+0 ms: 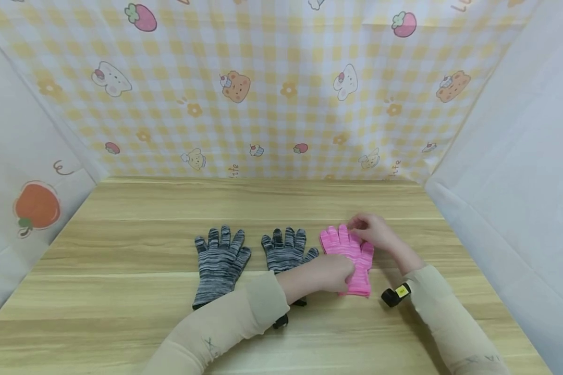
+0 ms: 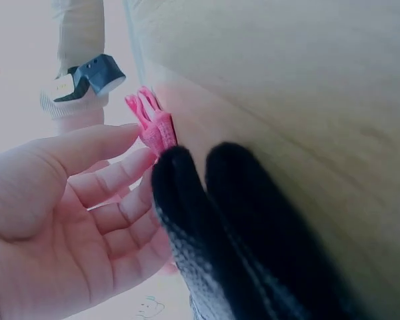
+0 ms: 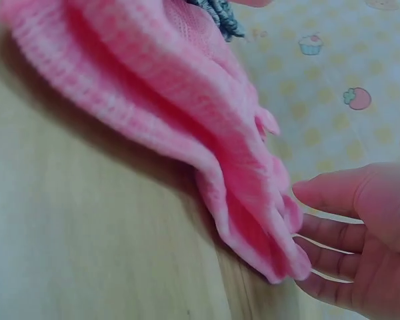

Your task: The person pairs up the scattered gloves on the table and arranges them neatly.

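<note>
A pink knitted glove (image 1: 344, 247) lies on the table with its fingers pointing away from me. My left hand (image 1: 330, 272) reaches across its lower part, and the left wrist view shows my thumb and index fingertips touching the edge of the pink cuff (image 2: 158, 132). At the glove's far end, my right hand (image 1: 372, 230) touches its fingertips; in the right wrist view those fingers are slightly bent beside the pink fingertips. A grey-and-black striped glove (image 1: 283, 252) lies just left, partly covered by my left forearm. Another striped glove (image 1: 219, 268) lies farther left.
The wooden table (image 1: 159, 208) ends at a yellow checked cloth backdrop (image 1: 272, 120). White cloth walls (image 1: 511, 130) stand at both sides. A black wrist camera (image 1: 396, 295) is on my right wrist.
</note>
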### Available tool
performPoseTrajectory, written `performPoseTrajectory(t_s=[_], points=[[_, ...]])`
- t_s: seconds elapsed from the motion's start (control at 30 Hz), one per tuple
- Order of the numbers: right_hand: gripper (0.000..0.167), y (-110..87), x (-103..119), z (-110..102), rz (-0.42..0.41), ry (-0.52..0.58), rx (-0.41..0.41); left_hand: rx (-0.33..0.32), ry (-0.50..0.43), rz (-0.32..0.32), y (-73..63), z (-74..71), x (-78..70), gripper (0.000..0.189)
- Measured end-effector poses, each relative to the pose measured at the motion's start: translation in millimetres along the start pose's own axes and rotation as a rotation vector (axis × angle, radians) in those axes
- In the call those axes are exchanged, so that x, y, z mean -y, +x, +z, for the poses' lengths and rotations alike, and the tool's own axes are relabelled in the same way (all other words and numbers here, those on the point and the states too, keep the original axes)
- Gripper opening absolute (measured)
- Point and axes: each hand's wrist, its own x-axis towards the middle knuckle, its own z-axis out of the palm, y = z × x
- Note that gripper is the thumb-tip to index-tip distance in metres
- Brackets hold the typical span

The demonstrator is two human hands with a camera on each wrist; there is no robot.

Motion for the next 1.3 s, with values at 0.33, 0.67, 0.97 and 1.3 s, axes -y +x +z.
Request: performPoseTrajectory(t_s=[0.33, 0.67, 0.97, 1.3], points=[[0.025, -17.6, -4.8, -14.9, 0.026, -0.01, 0.001, -0.064, 0.132, 0.1, -0.8, 3.3, 1.0, 0.014], [0.022, -31.1, -10.9, -18.8, 0.02, -0.004, 0.051, -0.042, 0.128, 0.08, 0.2, 3.8, 0.3, 0.014], [0.008, -34.9, -9.7, -17.5, 0.075, -0.004, 0.068, -0.035, 0.117, 0.074, -0.7, 3.1, -0.2, 0.018], [0.008, -30.2, -17.8, -9.6, 0.053, -0.004, 0.023, -0.024, 0.138, 0.064, 0.0, 4.0, -2.2, 0.019]])
